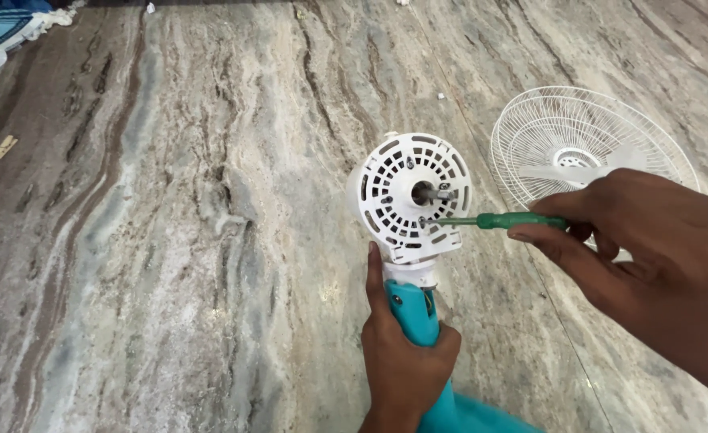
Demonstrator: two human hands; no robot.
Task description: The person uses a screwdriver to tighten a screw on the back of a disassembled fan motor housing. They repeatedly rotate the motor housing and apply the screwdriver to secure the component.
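I'm seeing the left hand (402, 353) wrapping the teal fan neck (415, 314), the right hand (651, 248) pinching a green screwdriver (494, 220) into the round white slotted plastic motor housing (408, 196); the wire grille (586, 144) is lying at 2 o'clock on the veined marble floor (169, 240).

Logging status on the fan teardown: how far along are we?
Done: the grille with blades is off and lies on the floor to the right; the motor shaft is bare. In hand: the right hand holds a green screwdriver with its tip at a screw on the white motor housing, while the left hand grips the teal neck. Left: the housing's other screws are still in.
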